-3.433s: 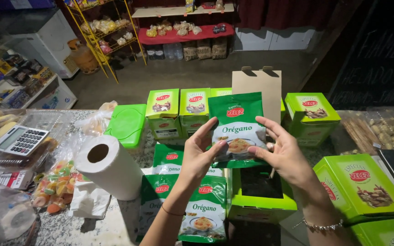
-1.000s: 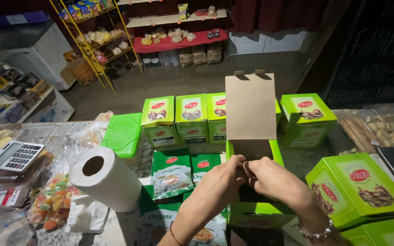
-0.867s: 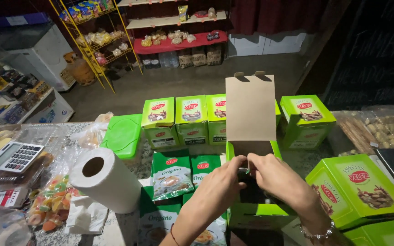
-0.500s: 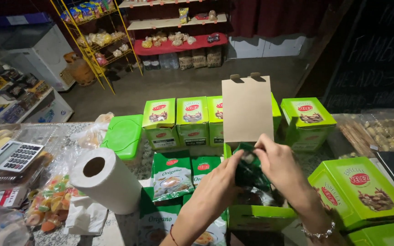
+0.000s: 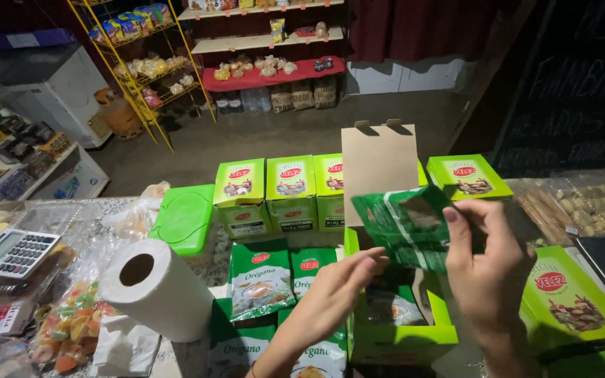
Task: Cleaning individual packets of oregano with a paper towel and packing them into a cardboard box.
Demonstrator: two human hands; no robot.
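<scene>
The right hand [image 5: 488, 269] grips a small green foil sachet [image 5: 404, 225], fingers curled over its right edge, and holds it tilted above the open green cardboard carton [image 5: 393, 336] at lower centre of the frame. The left hand [image 5: 334, 297] is loose, fingers stretched toward the sachet's lower left corner, just touching or nearly so; it grasps nothing that can be made out.

The carton's plain brown lid flap [image 5: 378, 157] stands upright behind the sachet. Inside the carton more sachets show dimly, so it is partly filled. Left of it, flat green sachets with a herb picture [image 5: 260, 276] lie loose on the counter [image 5: 215, 255], at least four of them, reaching to the bottom edge; judging by this, several are out of the carton and one is in hand above it.

Behind, a row of closed green cartons [image 5: 288, 192] stands in mid frame, with another [image 5: 469, 175] to the right and one lying at lower right [image 5: 572, 297]. A white paper roll [image 5: 159, 287] lies at lower left, a green plastic lid [image 5: 185, 218] beyond it, a grey calculator [image 5: 10, 252] at far left, and a bag of coloured sweets [image 5: 68, 329] below.
</scene>
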